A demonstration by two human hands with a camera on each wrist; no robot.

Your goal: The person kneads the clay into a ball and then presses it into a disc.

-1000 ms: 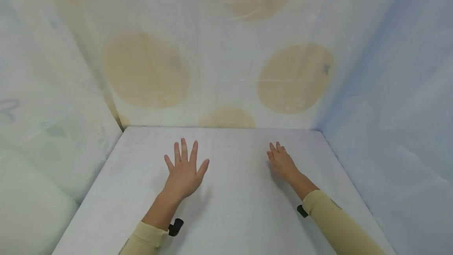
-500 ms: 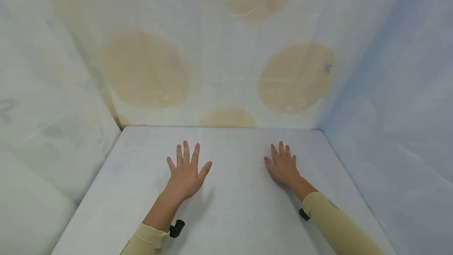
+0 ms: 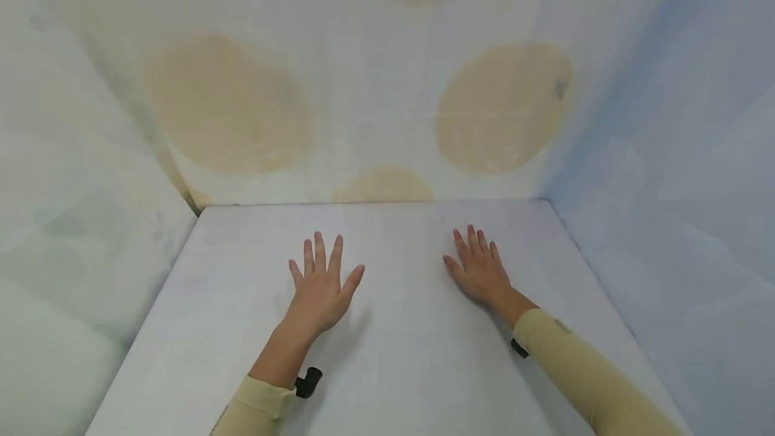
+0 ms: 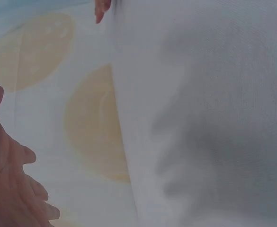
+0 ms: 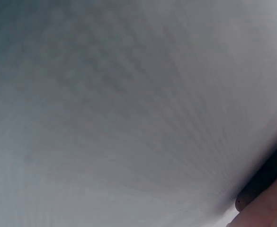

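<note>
Both hands flat, fingers spread, left hand (image 3: 321, 291) and right hand (image 3: 481, 271) apart on the tabletop (image 3: 412, 355), so I'd keep palms pressed evenly.

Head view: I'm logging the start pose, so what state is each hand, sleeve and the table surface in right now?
left hand: open, fingers spread, palm down on the table.
right hand: open, fingers straight and close together, palm down on the table.
white table: flat, both hands resting on it.
left sleeve: pulled back, forearm bare.
right sleeve: drawn down to the wrist.
patterned cloth backdrop: hanging behind and beside the table.
</note>
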